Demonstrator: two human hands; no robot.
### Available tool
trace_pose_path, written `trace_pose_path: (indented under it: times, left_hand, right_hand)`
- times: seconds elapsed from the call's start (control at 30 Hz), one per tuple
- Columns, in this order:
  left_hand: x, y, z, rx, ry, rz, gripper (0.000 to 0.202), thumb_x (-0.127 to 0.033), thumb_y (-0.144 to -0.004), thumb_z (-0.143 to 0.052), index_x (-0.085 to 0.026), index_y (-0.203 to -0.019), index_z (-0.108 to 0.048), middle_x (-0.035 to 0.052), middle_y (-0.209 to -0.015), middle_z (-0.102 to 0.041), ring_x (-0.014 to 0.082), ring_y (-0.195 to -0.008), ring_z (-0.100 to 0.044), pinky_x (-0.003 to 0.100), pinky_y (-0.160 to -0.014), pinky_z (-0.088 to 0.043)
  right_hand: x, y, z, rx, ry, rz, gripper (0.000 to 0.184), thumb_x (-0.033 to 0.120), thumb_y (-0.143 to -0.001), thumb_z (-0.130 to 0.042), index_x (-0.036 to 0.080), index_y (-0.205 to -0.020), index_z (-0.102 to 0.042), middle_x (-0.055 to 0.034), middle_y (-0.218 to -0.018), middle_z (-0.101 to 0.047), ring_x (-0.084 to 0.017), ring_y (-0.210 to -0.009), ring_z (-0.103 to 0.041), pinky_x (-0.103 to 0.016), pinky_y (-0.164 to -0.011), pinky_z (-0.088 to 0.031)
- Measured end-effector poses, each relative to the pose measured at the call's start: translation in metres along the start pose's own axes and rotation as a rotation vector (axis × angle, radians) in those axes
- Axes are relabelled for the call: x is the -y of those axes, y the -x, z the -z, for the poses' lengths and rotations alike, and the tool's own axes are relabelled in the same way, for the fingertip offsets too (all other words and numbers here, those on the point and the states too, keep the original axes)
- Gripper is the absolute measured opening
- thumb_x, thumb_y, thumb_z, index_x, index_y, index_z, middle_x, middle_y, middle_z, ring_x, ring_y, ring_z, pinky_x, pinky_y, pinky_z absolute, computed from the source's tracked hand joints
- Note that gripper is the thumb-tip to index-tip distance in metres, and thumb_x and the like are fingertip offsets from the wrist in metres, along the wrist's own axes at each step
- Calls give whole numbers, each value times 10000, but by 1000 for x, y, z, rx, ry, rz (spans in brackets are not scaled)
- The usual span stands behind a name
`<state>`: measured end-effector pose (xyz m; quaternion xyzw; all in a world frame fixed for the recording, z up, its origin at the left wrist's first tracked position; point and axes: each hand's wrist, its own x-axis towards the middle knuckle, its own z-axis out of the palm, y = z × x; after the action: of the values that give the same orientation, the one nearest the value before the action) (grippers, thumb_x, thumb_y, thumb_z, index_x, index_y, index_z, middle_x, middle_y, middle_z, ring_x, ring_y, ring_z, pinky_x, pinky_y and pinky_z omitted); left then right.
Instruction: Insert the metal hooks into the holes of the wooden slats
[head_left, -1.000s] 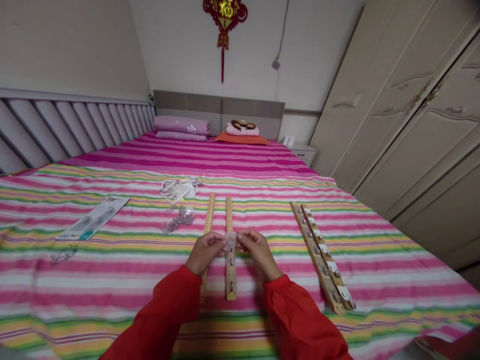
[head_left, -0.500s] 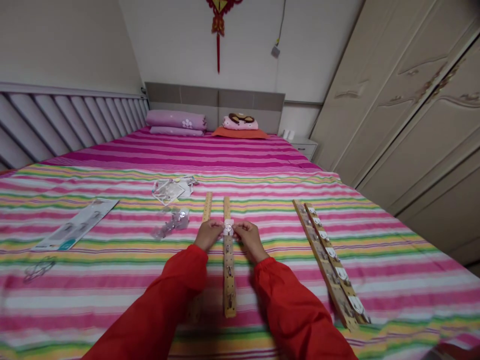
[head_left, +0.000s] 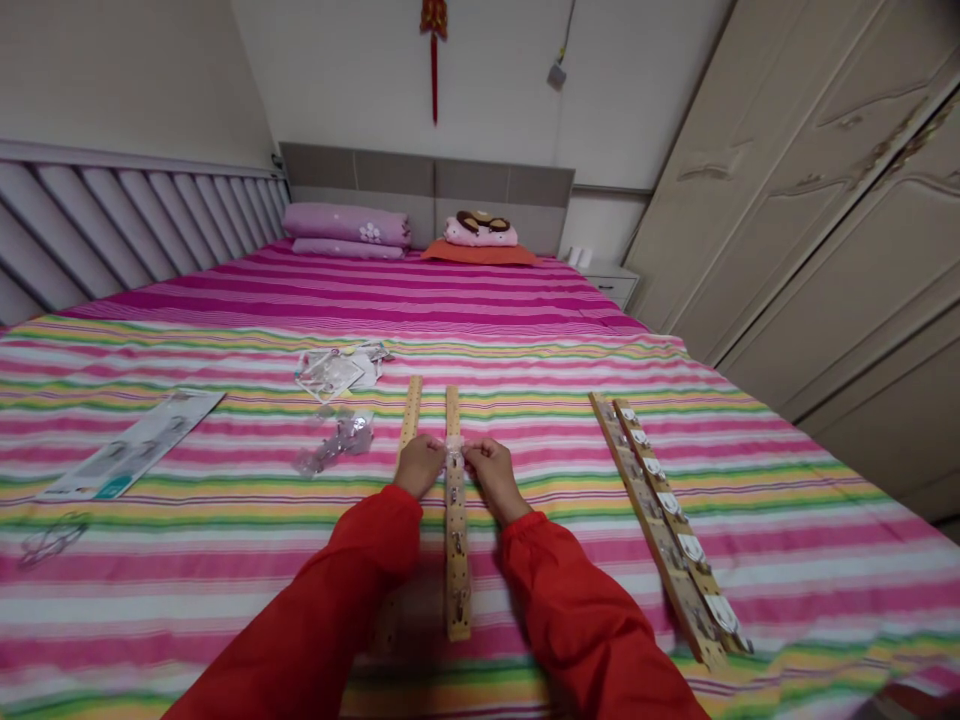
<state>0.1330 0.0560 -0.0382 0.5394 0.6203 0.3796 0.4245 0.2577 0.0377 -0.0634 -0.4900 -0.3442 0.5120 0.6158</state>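
Note:
Between my two hands is a clear adhesive hook (head_left: 454, 452) over a wooden strip with holes (head_left: 452, 408). My left hand (head_left: 421, 467) pinches its left edge, and my right hand (head_left: 493, 474) has fingers closed at its right edge. Whether the hook is flat against the wood, I cannot make out. Nearer to me on the same strip sit several small metal hooks (head_left: 458, 543) in a row. A second holed wooden strip (head_left: 411, 408) lies just left, partly covered by my left hand and sleeve.
Left lie a pile of clear hooks (head_left: 339, 442), loose packaging (head_left: 334, 372), a long hook package (head_left: 135, 448) and a wire-like item (head_left: 54, 538). To the right are two wooden strips with hooks (head_left: 652, 490). Everything rests on a striped bedsheet (head_left: 555, 410); a wardrobe (head_left: 825, 250) stands right.
The clear hook between my hands has gone from a white, face-up look to a more see-through one, lower over the strip. My hands stay in nearly the same place. The view has tipped slightly down.

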Motion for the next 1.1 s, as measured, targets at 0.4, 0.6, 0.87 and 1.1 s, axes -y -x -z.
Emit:
trace_pose_path:
  times: [0.4,0.6,0.87,1.1]
  left_hand:
    - [7,-1,-6,-43,-60,-23,81,-145,-614,-627,-161,-687,-597,-43,-501,-546,108,-524,-531,208,-550,-402]
    - [8,8,-3,-18,1,-129,261,-120,-643,-569,-140,-880,-678,-58,-490,-506,103,-480,-489,205,-505,-398]
    - [10,8,2,127,-88,-170,300,-212,-694,-558,-145,-934,-726,7,-653,-679,161,-650,-597,240,-629,-447]
    - [10,5,3,167,-157,-156,196,-231,-654,-605,-159,-768,-746,11,-594,-675,183,-669,-614,245,-652,-450]
  right_hand:
    - [-11,-3,1,5,52,41,137,296,-567,-638,175,-609,-589,47,-476,-541,-106,-455,-454,-223,-447,-343]
    - [-15,-2,3,14,79,87,175,306,-594,-633,177,-712,-628,56,-513,-548,-116,-493,-475,-231,-494,-390]
    - [-17,2,7,67,336,291,237,274,-711,-579,235,-882,-739,-19,-745,-674,-194,-749,-592,-320,-740,-466]
    - [-18,-1,7,96,445,276,247,232,-739,-552,238,-887,-749,-35,-762,-682,-206,-766,-612,-345,-783,-467]
